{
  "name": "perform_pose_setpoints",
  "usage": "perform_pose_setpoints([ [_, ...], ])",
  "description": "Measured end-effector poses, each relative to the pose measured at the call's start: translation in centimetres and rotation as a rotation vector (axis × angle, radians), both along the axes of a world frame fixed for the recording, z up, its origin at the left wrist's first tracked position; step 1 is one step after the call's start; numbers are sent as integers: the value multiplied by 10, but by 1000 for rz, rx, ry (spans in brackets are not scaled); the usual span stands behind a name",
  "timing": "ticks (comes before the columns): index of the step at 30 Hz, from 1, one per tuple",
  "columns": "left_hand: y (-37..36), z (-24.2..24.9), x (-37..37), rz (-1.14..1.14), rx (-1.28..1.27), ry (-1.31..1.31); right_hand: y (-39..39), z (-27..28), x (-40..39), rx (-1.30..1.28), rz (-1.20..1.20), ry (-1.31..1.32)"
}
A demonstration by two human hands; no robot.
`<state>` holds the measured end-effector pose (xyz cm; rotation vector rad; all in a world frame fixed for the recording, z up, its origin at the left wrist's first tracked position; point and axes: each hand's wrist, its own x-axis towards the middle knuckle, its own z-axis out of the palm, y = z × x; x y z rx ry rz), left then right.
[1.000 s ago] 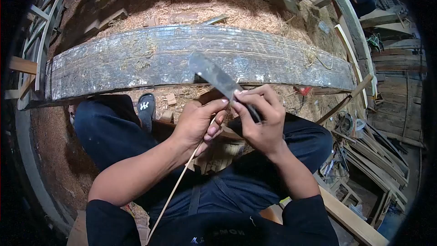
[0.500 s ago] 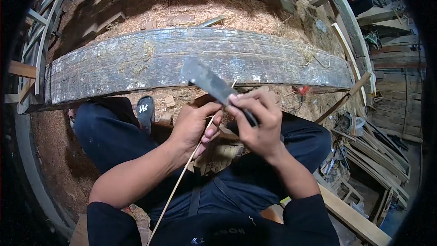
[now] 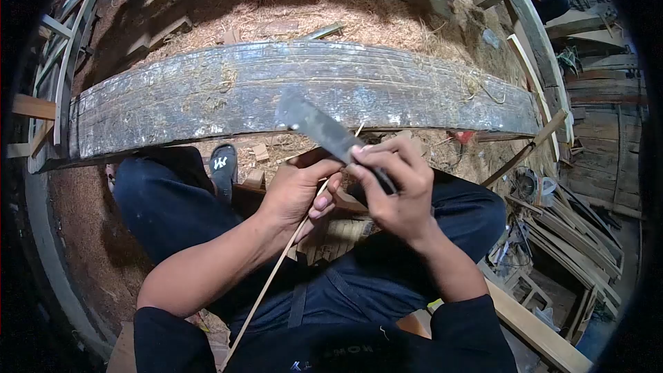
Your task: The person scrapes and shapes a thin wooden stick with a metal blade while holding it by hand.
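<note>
My left hand (image 3: 298, 193) is closed around a thin pale wooden strip (image 3: 270, 278), thumb on top. The strip slants from my lap up through the fingers, and its far tip shows just past the blade. A knife (image 3: 318, 126) with a broad grey blade and a dark handle is gripped in my right hand (image 3: 398, 183). Its blade points up and to the left, crossing over the strip close above my left thumb. Part of the strip is hidden behind the blade and my fingers.
A long worn plank (image 3: 276, 90) spans the space before my knees. Shavings (image 3: 269, 7) cover the ground beyond it. A sandal (image 3: 223, 166) shows beneath the plank's near edge. Stacked wood strips (image 3: 570, 245) lie on the right, near a slanted stick (image 3: 528, 148).
Both hands keep their grips and stay almost in place. The knife blade has shifted slightly to the right and down along the strip.
</note>
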<state>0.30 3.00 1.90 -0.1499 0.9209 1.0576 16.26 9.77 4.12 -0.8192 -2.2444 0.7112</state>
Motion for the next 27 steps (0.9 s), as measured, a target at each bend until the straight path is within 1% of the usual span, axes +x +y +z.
perform_pose_setpoints([
  [1,0,2,-1,-19,16,7,3,-7,4,-51,-61,-28],
  [3,1,5,0,5,33,0,8,-7,2,-75,-100,-7],
  [5,-1,0,1,4,-9,-9,4,-5,2,-35,-81,-6],
  [7,-1,2,1,27,22,-14,0,-7,1,-25,-49,19],
  [9,1,9,1,7,16,-27,11,-13,5,-44,-113,-5],
  [10,1,6,1,15,53,-63,8,-12,4,-53,-124,6],
  [11,1,3,2,13,61,-67,3,-7,3,-23,-80,-34],
  [13,-1,1,2,14,-34,-34,-3,-5,0,-70,-29,50],
  [15,-3,3,1,-18,-48,2,7,-13,4,-32,-110,-4],
  [17,0,7,2,28,17,-49,6,-11,6,-78,-124,-20],
  [19,1,3,2,-4,26,-15,-1,4,1,1,-20,-39],
  [20,1,3,2,5,12,1,-6,-6,1,-105,-15,49],
  [24,-4,-2,0,-31,6,-3,7,-11,6,-51,-80,0],
  [25,-3,-2,0,-47,22,-17,3,-4,5,-40,-42,-23],
  [26,-2,1,2,20,21,-21,-1,-6,4,-52,-20,16],
  [27,-1,0,3,27,20,-20,-4,-9,3,-69,5,55],
])
